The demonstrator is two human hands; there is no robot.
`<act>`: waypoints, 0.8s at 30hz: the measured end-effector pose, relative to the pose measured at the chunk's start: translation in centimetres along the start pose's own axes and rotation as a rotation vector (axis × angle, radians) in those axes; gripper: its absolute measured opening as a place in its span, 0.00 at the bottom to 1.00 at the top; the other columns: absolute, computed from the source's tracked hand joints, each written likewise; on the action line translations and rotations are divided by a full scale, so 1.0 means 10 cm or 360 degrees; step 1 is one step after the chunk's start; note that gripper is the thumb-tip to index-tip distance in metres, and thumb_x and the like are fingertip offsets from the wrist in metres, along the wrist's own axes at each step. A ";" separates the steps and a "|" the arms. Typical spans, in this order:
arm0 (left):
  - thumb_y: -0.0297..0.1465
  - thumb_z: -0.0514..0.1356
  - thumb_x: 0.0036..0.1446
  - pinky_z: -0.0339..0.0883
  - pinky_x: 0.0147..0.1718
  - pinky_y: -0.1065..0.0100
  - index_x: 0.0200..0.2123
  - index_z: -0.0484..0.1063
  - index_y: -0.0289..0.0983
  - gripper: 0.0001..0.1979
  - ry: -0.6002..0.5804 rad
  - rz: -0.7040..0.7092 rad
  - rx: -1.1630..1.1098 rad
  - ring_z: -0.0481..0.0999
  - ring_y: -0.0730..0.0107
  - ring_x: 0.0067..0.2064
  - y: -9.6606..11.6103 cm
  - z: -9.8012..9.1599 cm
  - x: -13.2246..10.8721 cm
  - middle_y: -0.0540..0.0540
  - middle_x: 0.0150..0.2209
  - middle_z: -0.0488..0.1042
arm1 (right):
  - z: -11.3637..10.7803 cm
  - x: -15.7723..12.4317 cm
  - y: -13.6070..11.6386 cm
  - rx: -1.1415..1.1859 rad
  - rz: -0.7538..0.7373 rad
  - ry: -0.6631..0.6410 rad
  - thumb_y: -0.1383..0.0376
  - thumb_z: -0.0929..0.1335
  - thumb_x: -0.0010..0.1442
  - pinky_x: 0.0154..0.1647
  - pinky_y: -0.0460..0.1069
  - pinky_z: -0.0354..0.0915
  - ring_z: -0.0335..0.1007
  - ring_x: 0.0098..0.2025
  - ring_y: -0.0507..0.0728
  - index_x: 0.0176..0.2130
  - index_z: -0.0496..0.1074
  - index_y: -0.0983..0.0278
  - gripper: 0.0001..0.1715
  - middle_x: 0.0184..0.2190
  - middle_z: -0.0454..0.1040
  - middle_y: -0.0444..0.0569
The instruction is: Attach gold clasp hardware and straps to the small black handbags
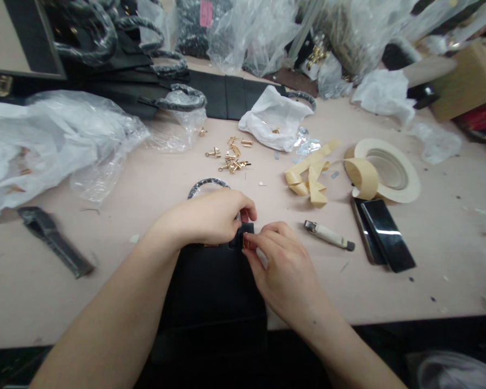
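A black leather bag [218,292] lies at the table's front edge. Its dark handle [208,185], wrapped in clear film, pokes out behind my left wrist. My left hand [222,217] reaches over the bag's far right corner, its fingers curled around a small black tab [247,228]; the fingertips are partly hidden. My right hand [281,256] comes in from the right, thumb and forefinger pinching a small gold metal fitting [247,241] against that tab. Loose gold fittings [233,162] are scattered on the table beyond my hands.
Right of my hands lie a wrapped cutter-like tool [329,235], two dark phones [389,235], a tape roll [409,173] and crumpled tan tape [318,183]. A black hammer-shaped tool [54,240] is on the left. Plastic wrapping [101,140] and black bag parts [222,94] line the back.
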State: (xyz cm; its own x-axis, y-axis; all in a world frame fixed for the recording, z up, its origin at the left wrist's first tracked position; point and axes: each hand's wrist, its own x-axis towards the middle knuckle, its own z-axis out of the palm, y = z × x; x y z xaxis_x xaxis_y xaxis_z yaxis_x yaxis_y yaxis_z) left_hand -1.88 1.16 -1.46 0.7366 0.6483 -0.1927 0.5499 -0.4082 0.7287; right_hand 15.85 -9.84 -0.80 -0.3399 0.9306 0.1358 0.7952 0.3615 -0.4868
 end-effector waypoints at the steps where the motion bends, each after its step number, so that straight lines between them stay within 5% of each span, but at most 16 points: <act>1: 0.23 0.59 0.55 0.71 0.38 0.67 0.45 0.82 0.43 0.17 -0.0001 0.0012 -0.0014 0.83 0.64 0.38 0.00 0.00 0.00 0.49 0.39 0.85 | 0.00 0.01 0.00 0.0005 -0.0020 -0.0014 0.76 0.71 0.64 0.42 0.60 0.74 0.70 0.43 0.65 0.45 0.80 0.64 0.12 0.35 0.80 0.53; 15: 0.23 0.60 0.54 0.71 0.35 0.70 0.43 0.80 0.40 0.14 0.0065 0.0060 -0.0195 0.81 0.66 0.39 0.08 -0.12 -0.06 0.48 0.41 0.83 | 0.01 -0.11 0.08 0.0243 0.0070 0.0281 0.70 0.75 0.64 0.48 0.58 0.75 0.76 0.47 0.62 0.47 0.81 0.58 0.12 0.40 0.81 0.50; 24: 0.23 0.60 0.54 0.72 0.32 0.70 0.41 0.79 0.40 0.13 0.0021 -0.0004 -0.0298 0.81 0.67 0.36 0.10 -0.08 -0.04 0.48 0.40 0.83 | 0.01 -0.10 0.19 0.0271 0.0060 0.0165 0.68 0.73 0.66 0.47 0.58 0.74 0.74 0.46 0.61 0.50 0.81 0.57 0.13 0.41 0.76 0.50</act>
State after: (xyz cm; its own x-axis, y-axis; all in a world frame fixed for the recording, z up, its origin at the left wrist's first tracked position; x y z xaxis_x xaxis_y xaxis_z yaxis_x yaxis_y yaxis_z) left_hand -1.95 1.00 -0.10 0.7293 0.6581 -0.1869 0.4679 -0.2805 0.8381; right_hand 17.66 -10.08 -1.94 -0.2507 0.9475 0.1985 0.7071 0.3192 -0.6309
